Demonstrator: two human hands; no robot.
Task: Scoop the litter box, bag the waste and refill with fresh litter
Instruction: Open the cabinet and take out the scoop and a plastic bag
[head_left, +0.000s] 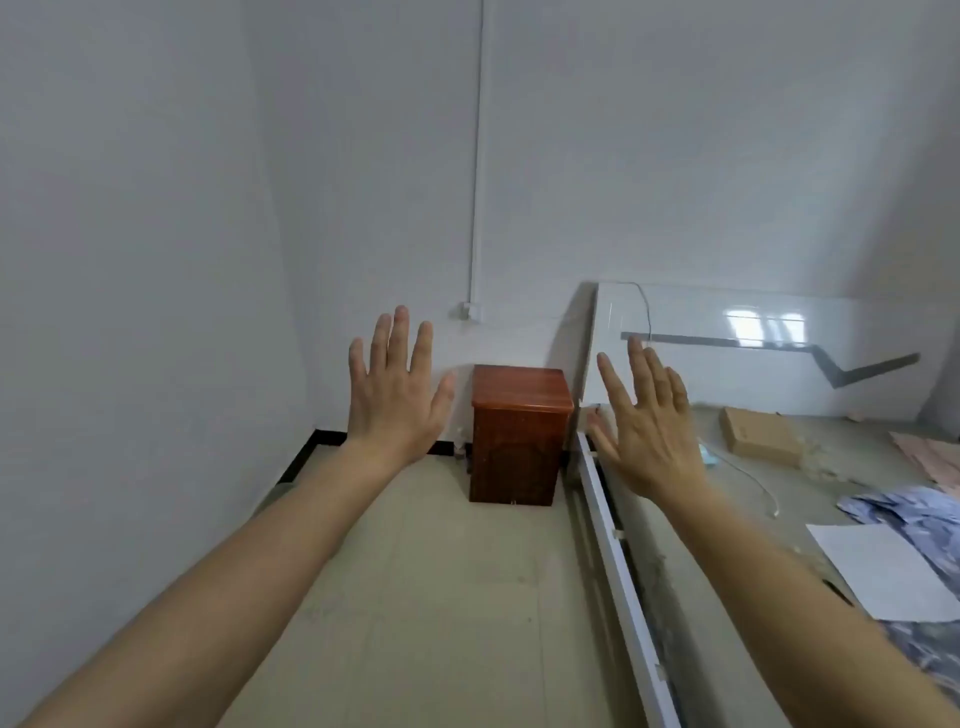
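Litter box, scoop and bag cannot be made out anywhere in the head view, so where they are cannot be told. Both arms reach forward with backs toward the camera: the left hand (393, 387) has fingers spread and holds nothing, and the right hand (647, 421) is likewise empty with fingers fanned. Between them a wooden cabinet (518, 435) stands on the floor (415, 571) against the wall (363, 156), beside a bed frame (621, 561) carrying a cardboard box (759, 434) and paper (891, 569).
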